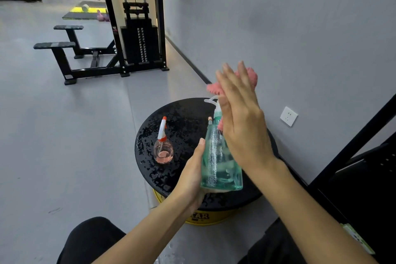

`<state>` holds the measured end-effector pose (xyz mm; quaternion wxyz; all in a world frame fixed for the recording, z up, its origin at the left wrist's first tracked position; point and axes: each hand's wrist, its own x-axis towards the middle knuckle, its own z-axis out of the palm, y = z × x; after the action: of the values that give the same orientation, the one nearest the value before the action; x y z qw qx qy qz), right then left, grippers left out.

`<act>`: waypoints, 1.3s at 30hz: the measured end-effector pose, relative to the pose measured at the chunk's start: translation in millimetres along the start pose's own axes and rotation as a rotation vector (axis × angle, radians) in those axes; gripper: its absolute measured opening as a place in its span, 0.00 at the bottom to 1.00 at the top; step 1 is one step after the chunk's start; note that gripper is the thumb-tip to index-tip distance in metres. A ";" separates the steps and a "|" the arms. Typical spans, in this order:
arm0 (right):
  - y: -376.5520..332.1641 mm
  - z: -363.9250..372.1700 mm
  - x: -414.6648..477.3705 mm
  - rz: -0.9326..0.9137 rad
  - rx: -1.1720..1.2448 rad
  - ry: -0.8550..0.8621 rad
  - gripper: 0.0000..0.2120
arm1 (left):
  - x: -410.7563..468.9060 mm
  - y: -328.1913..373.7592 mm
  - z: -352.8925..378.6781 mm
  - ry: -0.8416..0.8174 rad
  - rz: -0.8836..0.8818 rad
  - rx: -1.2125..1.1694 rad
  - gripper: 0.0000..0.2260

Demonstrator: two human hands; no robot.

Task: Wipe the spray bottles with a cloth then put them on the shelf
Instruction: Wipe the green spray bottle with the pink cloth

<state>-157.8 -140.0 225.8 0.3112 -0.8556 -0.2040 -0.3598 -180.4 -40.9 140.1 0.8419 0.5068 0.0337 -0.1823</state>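
My left hand [191, 174] grips the base of a clear green spray bottle [218, 163] with a white trigger head, held tilted above the round black table [171, 118]. My right hand [240, 118] lies flat against the bottle's right side with its fingers stretched out, pressing a pink cloth [250, 77] onto the bottle's neck and head. The cloth is mostly hidden behind that hand. A small round pink spray bottle [163, 150] with a white and orange trigger stands upright on the left part of the table. A third orange nozzle tip [210, 120] shows just behind the green bottle.
The table top is wet and sits on a yellow base [205, 217]. A dark shelf frame [364, 156] stands at the right by the grey wall with a white socket [288, 116]. A black weight machine [137, 34] and benches stand on the floor beyond. My knees are at the bottom.
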 end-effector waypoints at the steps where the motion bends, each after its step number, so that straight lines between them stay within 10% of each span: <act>1: 1.7 -0.3 9.0 -0.010 -0.034 -0.021 0.21 | -0.5 0.0 0.7 -0.001 -0.007 -0.002 0.21; 14: 11.4 -3.1 4.8 0.063 -0.319 -0.710 0.30 | -2.8 8.8 -1.1 -0.046 0.039 0.037 0.20; 39: 8.7 -10.0 8.1 0.077 -0.432 -0.654 0.34 | -7.3 2.4 0.1 -0.054 0.071 0.050 0.23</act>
<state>-152.3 -152.0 233.9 0.0559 -0.9779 -0.1799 -0.0907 -186.4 -38.0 143.9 0.8356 0.5233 -0.0116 -0.1670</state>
